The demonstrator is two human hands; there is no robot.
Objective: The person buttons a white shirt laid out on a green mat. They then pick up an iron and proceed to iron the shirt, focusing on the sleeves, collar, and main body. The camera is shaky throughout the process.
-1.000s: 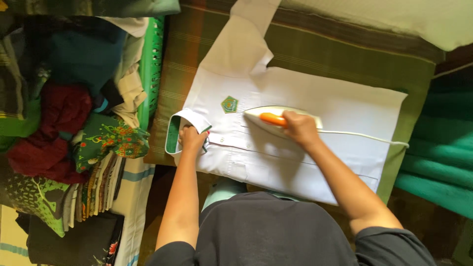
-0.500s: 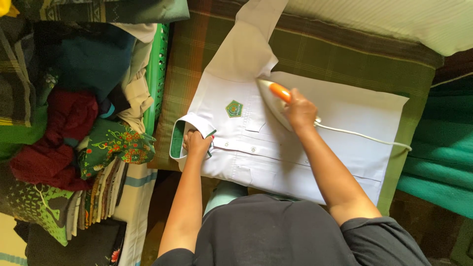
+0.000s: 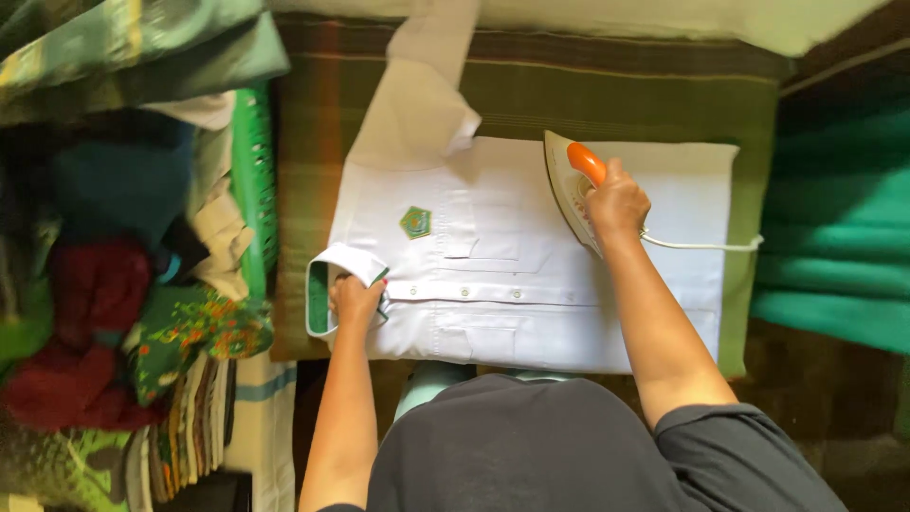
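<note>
Since a moment ago the right hand (image 3: 616, 201) has slid the white clothes iron with the orange handle (image 3: 573, 188) further up toward the far edge of the white button-up shirt (image 3: 531, 265), fist wrapped tight around the handle. Left hand (image 3: 356, 300) is pressing flat on the shirt's collar (image 3: 339, 264), pinning it. Shirt's spread on a green striped blanket (image 3: 569, 95), with a pile of folded colourful clothes (image 3: 123, 313) off to the left.

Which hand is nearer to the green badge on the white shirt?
Left. The left hand presses the collar just below-left of the green badge; the right hand grips the iron farther off to the badge's right.
</note>
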